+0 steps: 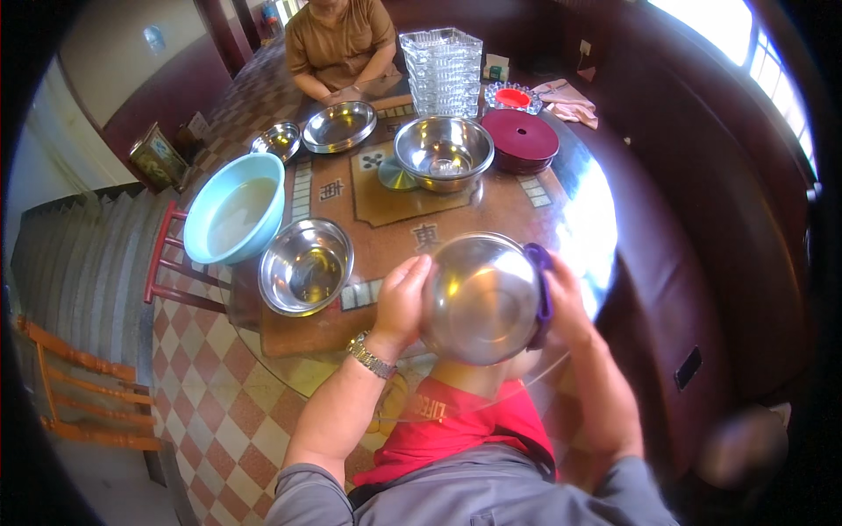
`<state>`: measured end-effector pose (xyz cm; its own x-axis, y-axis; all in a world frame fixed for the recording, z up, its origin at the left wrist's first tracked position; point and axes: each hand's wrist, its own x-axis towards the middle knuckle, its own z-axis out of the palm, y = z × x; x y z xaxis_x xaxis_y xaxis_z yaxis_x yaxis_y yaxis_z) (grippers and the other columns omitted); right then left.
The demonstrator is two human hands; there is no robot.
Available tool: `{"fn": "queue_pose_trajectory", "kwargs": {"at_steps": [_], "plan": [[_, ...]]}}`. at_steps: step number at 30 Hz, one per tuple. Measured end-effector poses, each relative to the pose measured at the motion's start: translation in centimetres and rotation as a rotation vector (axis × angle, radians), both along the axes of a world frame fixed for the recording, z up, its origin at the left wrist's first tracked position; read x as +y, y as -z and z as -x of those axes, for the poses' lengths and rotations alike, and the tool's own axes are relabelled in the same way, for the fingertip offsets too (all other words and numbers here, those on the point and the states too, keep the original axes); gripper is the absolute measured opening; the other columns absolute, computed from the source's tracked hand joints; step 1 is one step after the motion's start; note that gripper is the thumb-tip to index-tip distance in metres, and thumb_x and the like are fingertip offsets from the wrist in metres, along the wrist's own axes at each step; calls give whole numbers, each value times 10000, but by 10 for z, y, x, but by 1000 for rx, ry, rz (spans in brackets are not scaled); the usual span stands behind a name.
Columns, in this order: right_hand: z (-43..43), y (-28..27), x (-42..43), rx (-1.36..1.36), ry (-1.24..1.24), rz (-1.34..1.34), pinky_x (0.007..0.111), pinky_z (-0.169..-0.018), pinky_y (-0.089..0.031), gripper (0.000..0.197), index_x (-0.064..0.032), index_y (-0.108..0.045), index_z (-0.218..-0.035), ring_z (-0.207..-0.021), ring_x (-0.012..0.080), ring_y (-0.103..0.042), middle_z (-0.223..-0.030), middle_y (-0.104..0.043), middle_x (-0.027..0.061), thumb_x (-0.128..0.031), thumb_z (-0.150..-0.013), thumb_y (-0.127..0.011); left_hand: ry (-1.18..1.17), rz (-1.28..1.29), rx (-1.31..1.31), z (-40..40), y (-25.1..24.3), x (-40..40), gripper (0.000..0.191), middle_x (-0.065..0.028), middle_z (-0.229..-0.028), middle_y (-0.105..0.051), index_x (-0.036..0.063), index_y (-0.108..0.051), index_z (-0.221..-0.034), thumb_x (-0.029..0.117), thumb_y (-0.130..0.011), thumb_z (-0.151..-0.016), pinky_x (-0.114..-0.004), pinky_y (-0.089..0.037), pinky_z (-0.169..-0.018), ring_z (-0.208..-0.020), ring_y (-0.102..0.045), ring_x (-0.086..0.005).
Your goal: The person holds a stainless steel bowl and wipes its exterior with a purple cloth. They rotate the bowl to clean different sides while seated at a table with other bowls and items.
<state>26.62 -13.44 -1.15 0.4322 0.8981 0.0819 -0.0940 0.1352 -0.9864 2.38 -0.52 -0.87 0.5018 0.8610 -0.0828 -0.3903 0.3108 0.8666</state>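
A stainless steel bowl [483,302] is held over the near edge of the table, its outer base turned up towards me. My left hand [400,306] grips the bowl's left side, thumb on the metal; a metal-band watch [371,356] is on that wrist. At the bowl's right rim, my right hand [567,296] presses a purple cloth [541,289] against it; most of those fingers are hidden. Left of my left hand, another steel bowl [306,267] rests on the table, its inside facing up.
A light blue basin [235,209] of cloudy water stands at the table's left edge. Farther back are nested steel bowls [444,148], steel plates [339,126], maroon lids [521,138] and stacked glass dishes [442,72]. A person [342,46] sits opposite. A red chair [191,269] is left.
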Motion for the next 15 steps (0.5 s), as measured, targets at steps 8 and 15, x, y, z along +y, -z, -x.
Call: {"fn": "queue_pose_trajectory", "kwargs": {"at_steps": [8,15], "plan": [[-4,7,-1,37,0,-1,279,-964,-528,331,4,-647,-1335,-1075,120,-644,-1198,-698,36,-125,-1030,-627,-2,9,21,-3,-6,-5,273,-2,-975,-694,39,-697,-1075,262,-540,-1099,-247,-507,-807,-877,-618,-89],[-5,6,-2,29,18,14,275,-959,-528,326,-6,-653,-1331,-1070,115,-644,-1196,-699,28,-133,-1031,-629,-3,-5,44,-3,-8,-6,278,-10,-994,-699,32,-699,-1096,255,-534,-1099,-252,-506,-816,-892,-622,-94]]}}
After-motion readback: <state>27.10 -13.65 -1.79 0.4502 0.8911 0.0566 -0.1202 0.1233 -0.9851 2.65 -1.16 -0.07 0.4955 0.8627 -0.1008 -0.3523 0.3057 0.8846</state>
